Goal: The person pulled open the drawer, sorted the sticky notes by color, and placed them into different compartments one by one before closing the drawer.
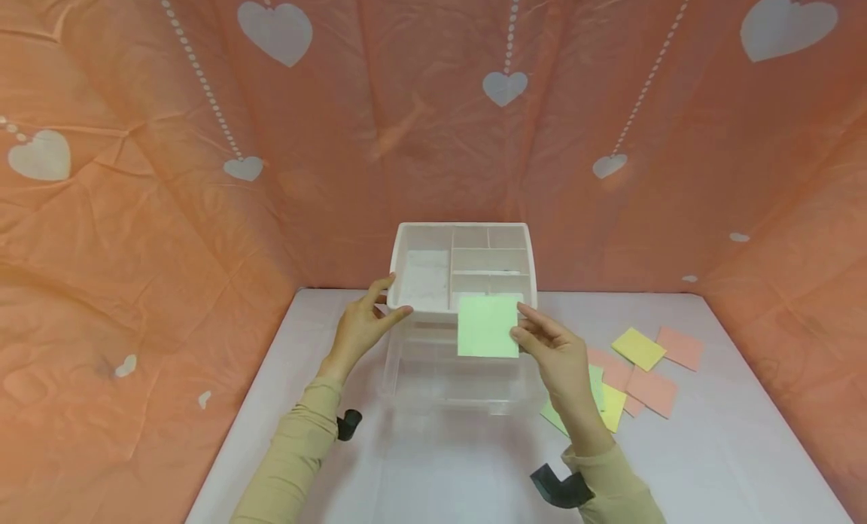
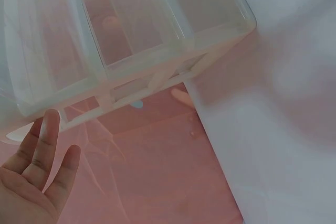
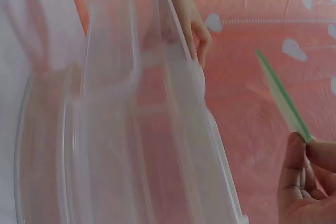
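Observation:
My right hand (image 1: 558,354) pinches a light green sticky note pad (image 1: 488,326) by its right edge, between thumb and fingers. In the head view the pad hangs over the front right corner of a plastic drawer organizer (image 1: 423,311), hiding part of its rim. The right wrist view shows the pad (image 3: 283,98) edge-on, apart from the organizer. My left hand (image 1: 359,328) holds the organizer's front left corner, thumb at the front rim and index finger at the side. In the left wrist view, other fingers (image 2: 47,140) are spread beside the top edge.
The organizer has a white, divided top tray (image 1: 427,272) above clear drawers (image 1: 467,373). Yellow (image 1: 638,348), pink (image 1: 652,392) and green (image 1: 554,417) sticky note pads lie scattered on the white table (image 1: 731,449) at the right. An orange cloth (image 1: 433,155) with white hearts stands around the table.

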The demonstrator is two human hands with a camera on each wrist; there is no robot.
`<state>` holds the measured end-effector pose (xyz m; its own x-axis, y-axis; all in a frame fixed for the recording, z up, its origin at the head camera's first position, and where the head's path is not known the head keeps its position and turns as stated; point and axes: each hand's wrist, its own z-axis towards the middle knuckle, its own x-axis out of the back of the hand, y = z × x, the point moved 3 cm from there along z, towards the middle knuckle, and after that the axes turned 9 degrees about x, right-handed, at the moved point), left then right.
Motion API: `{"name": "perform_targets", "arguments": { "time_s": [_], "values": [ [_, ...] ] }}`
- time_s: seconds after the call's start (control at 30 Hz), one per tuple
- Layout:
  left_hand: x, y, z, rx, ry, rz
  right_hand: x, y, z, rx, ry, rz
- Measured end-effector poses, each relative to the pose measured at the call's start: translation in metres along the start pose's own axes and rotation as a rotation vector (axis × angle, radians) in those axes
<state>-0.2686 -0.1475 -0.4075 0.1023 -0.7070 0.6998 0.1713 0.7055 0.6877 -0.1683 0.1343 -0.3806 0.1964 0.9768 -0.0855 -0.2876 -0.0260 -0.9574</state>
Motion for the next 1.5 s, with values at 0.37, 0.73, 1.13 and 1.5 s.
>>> {"name": "perform_targets", "arguments": {
  "time_s": [0.37, 0.73, 1.13, 1.5],
  "values": [
    [-0.001, -0.001, 0.000, 0.011, -0.010, -0.005, -0.057, 0.021, 0.001, -0.091, -0.216, -0.187],
    [-0.001, -0.002, -0.002, 0.016, -0.012, 0.004, -0.085, 0.037, 0.001, -0.012, -0.373, -0.360],
    [0.000, 0.000, -0.001, 0.026, -0.014, 0.007, -0.095, 0.050, 0.003, -0.028, -0.480, -0.443],
    [0.000, 0.001, -0.001, 0.030, -0.020, -0.008, -0.096, 0.049, 0.001, -0.034, -0.518, -0.530]
  ]
}}
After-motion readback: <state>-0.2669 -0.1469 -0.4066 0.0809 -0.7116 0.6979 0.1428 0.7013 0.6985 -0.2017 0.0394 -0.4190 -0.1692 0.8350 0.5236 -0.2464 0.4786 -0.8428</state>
